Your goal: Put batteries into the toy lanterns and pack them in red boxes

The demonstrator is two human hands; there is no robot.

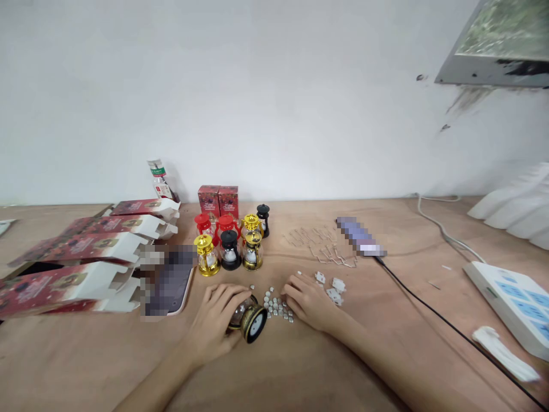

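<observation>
A person's left hand grasps a bronze-and-black miniature lantern, tipped sideways near the middle of the table, base facing the viewer; the right hand curls its fingers beside scattered silver button cells, any pinch impossible to tell; seven small lanterns stand behind.

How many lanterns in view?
8: tipped lantern in left hand; front row, gold one, black one, bronze one; behind them, left red one, right red one, rear gold one, rear black one. Some may be hidden.
</observation>
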